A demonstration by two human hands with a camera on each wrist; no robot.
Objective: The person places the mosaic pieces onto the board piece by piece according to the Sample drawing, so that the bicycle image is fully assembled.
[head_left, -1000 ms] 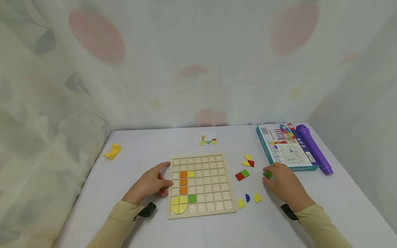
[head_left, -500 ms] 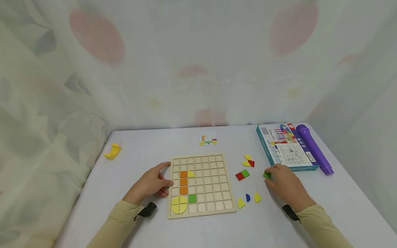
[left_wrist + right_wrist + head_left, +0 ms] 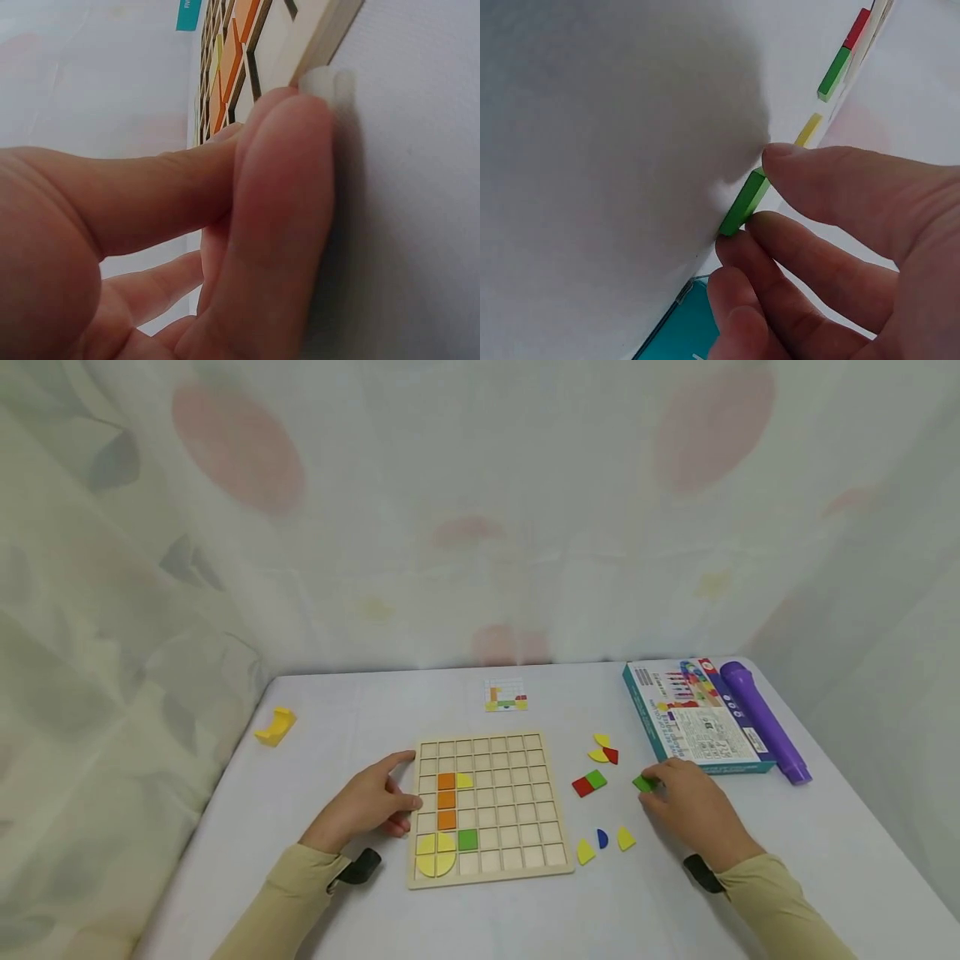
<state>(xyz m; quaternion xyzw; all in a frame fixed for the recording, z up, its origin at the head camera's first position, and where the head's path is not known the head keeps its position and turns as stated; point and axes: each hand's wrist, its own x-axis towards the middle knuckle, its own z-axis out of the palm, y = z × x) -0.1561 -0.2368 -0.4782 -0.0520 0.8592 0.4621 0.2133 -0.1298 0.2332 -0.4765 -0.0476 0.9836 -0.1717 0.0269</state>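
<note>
In the head view my left hand is at the left edge of the wooden grid board, thumb over the rim. The left wrist view shows the thumb and fingers gripping the board's edge. On the board lie three orange squares, a yellow quarter piece, a yellow circle of quarter pieces and a green square. To the right of the board, my right hand pinches another green square; in the right wrist view this square sits between thumb and fingertips.
Loose red and green squares, yellow and red pieces, and yellow and blue pieces lie between board and right hand. Behind are a pattern card, box, purple microphone and yellow curved piece.
The green square at my right hand has turned slightly and shows more beyond the fingertips, which have shifted a little to the right. My left hand has stayed on the board's edge.
</note>
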